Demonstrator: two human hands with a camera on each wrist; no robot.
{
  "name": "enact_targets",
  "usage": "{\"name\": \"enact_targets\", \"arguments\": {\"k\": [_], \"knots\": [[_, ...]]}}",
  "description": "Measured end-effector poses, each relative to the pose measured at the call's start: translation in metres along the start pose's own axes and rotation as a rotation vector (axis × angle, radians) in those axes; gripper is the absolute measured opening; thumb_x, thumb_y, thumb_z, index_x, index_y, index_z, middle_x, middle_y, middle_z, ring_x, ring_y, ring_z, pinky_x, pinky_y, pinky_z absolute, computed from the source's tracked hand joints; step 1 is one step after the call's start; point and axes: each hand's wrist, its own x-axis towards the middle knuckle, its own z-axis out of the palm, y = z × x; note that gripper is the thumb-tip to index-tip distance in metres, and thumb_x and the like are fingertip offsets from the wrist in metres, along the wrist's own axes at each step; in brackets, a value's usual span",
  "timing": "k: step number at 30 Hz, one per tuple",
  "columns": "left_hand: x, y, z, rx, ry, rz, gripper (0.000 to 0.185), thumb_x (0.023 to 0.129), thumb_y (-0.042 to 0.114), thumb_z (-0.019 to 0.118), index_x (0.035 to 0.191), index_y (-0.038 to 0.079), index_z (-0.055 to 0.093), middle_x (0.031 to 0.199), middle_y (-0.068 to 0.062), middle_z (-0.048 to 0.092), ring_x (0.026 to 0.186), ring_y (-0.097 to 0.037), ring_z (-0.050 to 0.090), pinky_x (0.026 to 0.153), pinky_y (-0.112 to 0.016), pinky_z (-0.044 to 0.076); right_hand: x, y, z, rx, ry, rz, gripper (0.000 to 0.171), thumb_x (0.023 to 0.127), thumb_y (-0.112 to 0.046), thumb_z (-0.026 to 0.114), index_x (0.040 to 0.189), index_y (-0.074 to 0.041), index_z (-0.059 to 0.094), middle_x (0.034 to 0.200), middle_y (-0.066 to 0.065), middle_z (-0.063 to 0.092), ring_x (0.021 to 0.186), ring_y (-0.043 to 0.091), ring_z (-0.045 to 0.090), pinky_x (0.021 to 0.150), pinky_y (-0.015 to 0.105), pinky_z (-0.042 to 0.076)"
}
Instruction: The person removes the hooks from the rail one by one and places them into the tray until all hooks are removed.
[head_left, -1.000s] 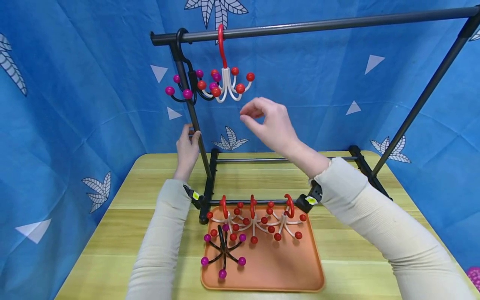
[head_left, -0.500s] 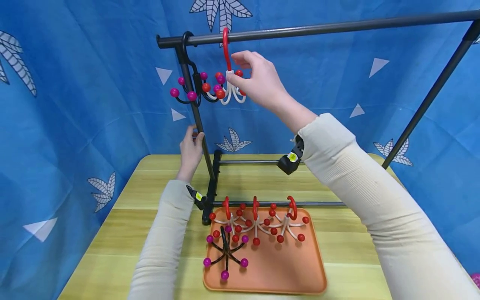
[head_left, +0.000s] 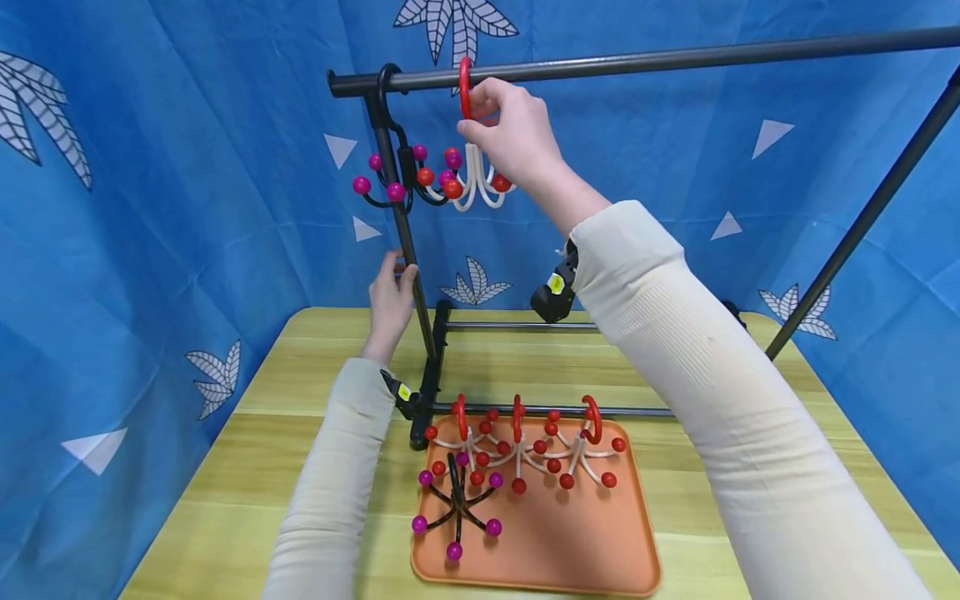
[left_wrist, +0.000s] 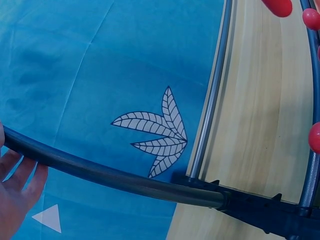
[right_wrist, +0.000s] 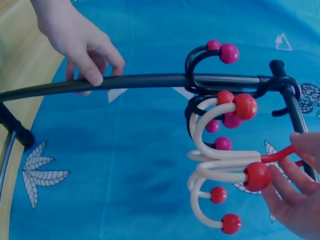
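Note:
A white multi-arm hanger with red balls (head_left: 477,185) hangs by its red hook (head_left: 465,87) from the black rack's top rail (head_left: 675,58). My right hand (head_left: 474,117) pinches that red hook just under the rail; the right wrist view shows my fingertips (right_wrist: 295,192) on the hook beside the white hanger (right_wrist: 220,167). A black hanger with magenta balls (head_left: 393,173) hangs just left of it, at the rail's end. My left hand (head_left: 396,282) grips the rack's upright pole (head_left: 408,250); the left wrist view shows its fingers (left_wrist: 20,182) under the pole (left_wrist: 115,176).
An orange tray (head_left: 577,542) lies on the wooden table (head_left: 247,467) in front of the rack's base. In it lie three white hangers with red hooks (head_left: 525,442) and one black hanger with magenta balls (head_left: 457,500). Blue patterned cloth surrounds the table.
My right hand has risen from mid-air below the white hanger to its red hook and now pinches it. The left hand has stayed on the pole.

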Motion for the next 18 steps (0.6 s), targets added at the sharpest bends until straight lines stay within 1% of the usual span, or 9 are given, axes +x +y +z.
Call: {"name": "enact_targets", "arguments": {"k": [5, 8, 12, 18], "knots": [[0.001, 0.001, 0.0, -0.004, -0.02, -0.029, 0.035, 0.094, 0.033, 0.043, 0.121, 0.01, 0.046, 0.103, -0.015, 0.057, 0.09, -0.029, 0.058, 0.072, -0.043, 0.047, 0.002, -0.003, -0.005, -0.018, 0.021, -0.005, 0.027, 0.091, -0.026, 0.055, 0.116, -0.015, 0.055, 0.121, -0.001, 0.057, 0.1, 0.012, 0.058, 0.082, 0.022, 0.048], [0.001, 0.001, 0.001, -0.001, -0.03, -0.033, 0.037, 0.094, 0.035, 0.042, 0.121, 0.01, 0.046, 0.104, -0.015, 0.057, 0.09, -0.029, 0.058, 0.073, -0.043, 0.046, 0.001, -0.003, -0.011, -0.01, 0.04, -0.008, 0.026, 0.091, -0.025, 0.054, 0.115, -0.015, 0.056, 0.12, 0.0, 0.057, 0.101, 0.012, 0.057, 0.082, 0.023, 0.048], [0.002, 0.001, 0.002, 0.003, -0.031, -0.022, 0.039, 0.094, 0.037, 0.04, 0.122, 0.01, 0.045, 0.105, -0.016, 0.057, 0.092, -0.03, 0.058, 0.073, -0.044, 0.047, -0.001, -0.002, -0.023, 0.026, 0.083, -0.029, 0.026, 0.091, -0.025, 0.055, 0.115, -0.015, 0.056, 0.119, 0.001, 0.056, 0.103, 0.012, 0.056, 0.085, 0.023, 0.048], [0.002, 0.002, 0.003, 0.006, -0.037, -0.035, 0.038, 0.094, 0.036, 0.04, 0.122, 0.01, 0.045, 0.107, -0.016, 0.057, 0.092, -0.03, 0.057, 0.073, -0.044, 0.047, -0.01, 0.009, -0.04, 0.057, 0.132, -0.056, 0.029, 0.09, -0.026, 0.056, 0.116, -0.014, 0.056, 0.117, 0.002, 0.056, 0.1, 0.012, 0.058, 0.085, 0.023, 0.047]]}}
